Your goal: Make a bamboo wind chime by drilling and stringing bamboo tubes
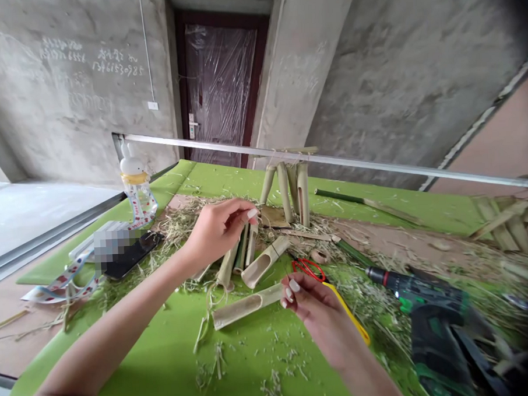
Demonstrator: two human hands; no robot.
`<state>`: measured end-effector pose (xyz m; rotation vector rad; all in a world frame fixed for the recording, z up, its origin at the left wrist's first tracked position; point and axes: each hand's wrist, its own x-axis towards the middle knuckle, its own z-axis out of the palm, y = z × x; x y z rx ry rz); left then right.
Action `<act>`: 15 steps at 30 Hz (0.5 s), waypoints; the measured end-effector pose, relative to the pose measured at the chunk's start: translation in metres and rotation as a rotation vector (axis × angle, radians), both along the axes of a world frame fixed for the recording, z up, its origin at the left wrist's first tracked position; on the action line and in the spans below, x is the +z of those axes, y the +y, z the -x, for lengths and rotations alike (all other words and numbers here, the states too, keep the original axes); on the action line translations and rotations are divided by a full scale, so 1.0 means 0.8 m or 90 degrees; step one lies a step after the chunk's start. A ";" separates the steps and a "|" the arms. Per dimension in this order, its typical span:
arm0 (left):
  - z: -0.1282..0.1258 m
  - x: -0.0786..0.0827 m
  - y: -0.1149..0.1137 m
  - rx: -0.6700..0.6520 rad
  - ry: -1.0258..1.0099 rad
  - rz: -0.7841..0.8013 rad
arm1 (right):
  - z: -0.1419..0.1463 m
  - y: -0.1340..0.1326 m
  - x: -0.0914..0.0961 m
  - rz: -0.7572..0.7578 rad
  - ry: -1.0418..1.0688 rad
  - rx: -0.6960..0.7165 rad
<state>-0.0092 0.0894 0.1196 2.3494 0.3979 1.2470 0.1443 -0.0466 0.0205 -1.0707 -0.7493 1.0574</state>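
My left hand (219, 232) is raised over the bamboo pieces, thumb and fingertips pinched together; whatever thin thing they hold is too small to make out. Lower and to the right, my right hand (316, 303) is also closed in a pinch, with a fine dark strand showing at its fingertips. Its fingers meet the right end of a cut bamboo tube (238, 313) that has an open slot. Just behind lies another slotted bamboo tube (264, 263), and several narrower bamboo tubes (227, 268) lie under my left hand. Red-handled scissors (308, 270) are beside my right hand.
A cordless drill (435, 307) lies at right, near a yellow-handled tool (350, 317). Bamboo tubes (302, 193) hang from a stick at the back. A phone (133, 256) and a rabbit-topped bottle (136, 183) are at left. Shavings litter the green mat (166, 360).
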 end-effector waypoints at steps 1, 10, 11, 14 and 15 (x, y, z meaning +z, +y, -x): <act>-0.001 -0.001 0.001 -0.009 0.006 0.004 | 0.001 -0.001 0.001 -0.001 0.011 0.008; -0.008 -0.006 0.005 -0.076 0.015 0.036 | -0.004 -0.007 -0.001 0.000 0.121 0.042; -0.008 -0.006 0.006 -0.077 0.020 0.031 | -0.005 -0.008 0.000 0.001 0.129 0.044; -0.008 -0.005 0.006 -0.080 0.040 0.021 | -0.005 -0.010 0.003 0.010 0.156 0.043; -0.008 -0.005 0.007 -0.080 0.047 0.016 | -0.006 -0.010 0.004 0.013 0.162 0.045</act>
